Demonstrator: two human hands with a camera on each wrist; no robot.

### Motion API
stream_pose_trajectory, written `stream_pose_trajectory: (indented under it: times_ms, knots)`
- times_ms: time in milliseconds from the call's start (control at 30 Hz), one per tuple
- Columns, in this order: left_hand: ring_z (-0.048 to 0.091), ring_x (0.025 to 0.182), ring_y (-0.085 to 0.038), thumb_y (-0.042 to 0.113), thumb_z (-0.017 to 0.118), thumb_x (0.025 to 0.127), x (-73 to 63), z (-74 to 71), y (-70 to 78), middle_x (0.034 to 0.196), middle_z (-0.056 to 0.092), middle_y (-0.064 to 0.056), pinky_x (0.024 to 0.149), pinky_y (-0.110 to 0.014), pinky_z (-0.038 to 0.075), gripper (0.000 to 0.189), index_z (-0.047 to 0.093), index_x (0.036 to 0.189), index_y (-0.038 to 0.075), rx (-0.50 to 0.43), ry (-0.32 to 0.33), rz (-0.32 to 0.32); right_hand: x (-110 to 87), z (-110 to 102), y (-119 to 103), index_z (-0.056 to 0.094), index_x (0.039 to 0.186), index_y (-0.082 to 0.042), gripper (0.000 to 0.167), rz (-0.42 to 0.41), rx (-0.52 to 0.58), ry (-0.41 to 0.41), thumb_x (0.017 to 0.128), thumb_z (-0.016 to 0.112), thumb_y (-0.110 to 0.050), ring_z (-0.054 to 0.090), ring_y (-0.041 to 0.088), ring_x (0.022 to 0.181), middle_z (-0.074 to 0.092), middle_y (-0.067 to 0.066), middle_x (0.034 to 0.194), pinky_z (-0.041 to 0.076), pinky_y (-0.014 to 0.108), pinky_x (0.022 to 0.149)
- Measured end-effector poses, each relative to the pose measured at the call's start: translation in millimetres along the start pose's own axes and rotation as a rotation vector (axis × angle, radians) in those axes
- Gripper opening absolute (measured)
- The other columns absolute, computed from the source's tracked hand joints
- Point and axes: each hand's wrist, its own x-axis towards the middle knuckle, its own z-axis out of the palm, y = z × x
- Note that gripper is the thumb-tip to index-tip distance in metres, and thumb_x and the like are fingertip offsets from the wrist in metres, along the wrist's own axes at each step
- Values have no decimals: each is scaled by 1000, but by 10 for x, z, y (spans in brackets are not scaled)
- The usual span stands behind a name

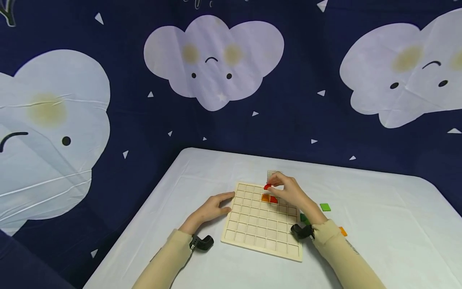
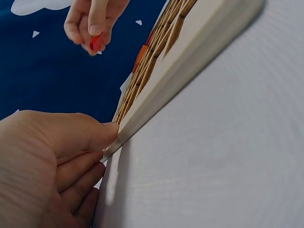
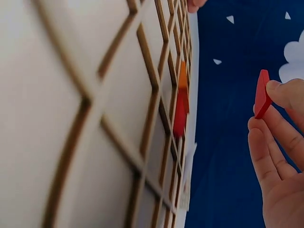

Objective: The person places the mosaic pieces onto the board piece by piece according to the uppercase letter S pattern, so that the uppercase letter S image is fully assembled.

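A pale wooden grid board (image 1: 249, 230) lies on the white table. At its left edge my left hand (image 1: 211, 208) rests with extended fingers; in the left wrist view the thumb (image 2: 95, 133) touches the board's rim. Over the board's far side my right hand (image 1: 290, 192) pinches a small red tile with a curved side (image 3: 261, 95) between thumb and fingers, raised above the grid. Below it, an orange tile (image 1: 265, 198) and another red tile (image 1: 273, 200) sit side by side in grid cells.
Right of the board lie a light green tile (image 1: 325, 207), darker green tiles (image 1: 302, 217) partly behind the right wrist, and an orange tile (image 1: 343, 231) by the sleeve. A small grid-printed card (image 1: 271, 174) lies beyond the board's far edge. A dark blue cloud-patterned cloth (image 1: 223, 124) hangs behind.
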Motion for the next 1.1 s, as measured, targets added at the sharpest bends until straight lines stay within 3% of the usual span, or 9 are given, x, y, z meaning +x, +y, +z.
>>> stream_pose_trajectory:
  times_ms: [367, 700, 1100]
  knots:
    - [34, 134, -27, 6, 62, 89, 13, 17, -13, 143, 42, -13, 110, -39, 28, 54, 43, 139, -2, 5, -16, 9, 111, 207, 65, 61, 103, -12, 19, 7, 17, -48, 86, 69, -10, 63, 19, 92, 65, -2, 99, 53, 34, 81]
    - [36, 133, -28, 4, 62, 87, 18, -10, 15, 143, 42, -16, 109, -40, 29, 55, 44, 138, -4, 1, -16, 33, 139, 318, 118, 58, 99, -8, 17, -22, -13, -166, 86, 69, -8, 63, 17, 86, 64, 0, 93, 54, 29, 73]
    - [35, 134, -27, 4, 62, 87, -4, 0, 4, 143, 41, -14, 110, -39, 28, 55, 43, 138, -3, -2, -13, 14, 144, 410, 227, 57, 98, -10, 23, -77, -49, -169, 82, 74, -10, 61, 11, 81, 63, -3, 90, 54, 24, 67]
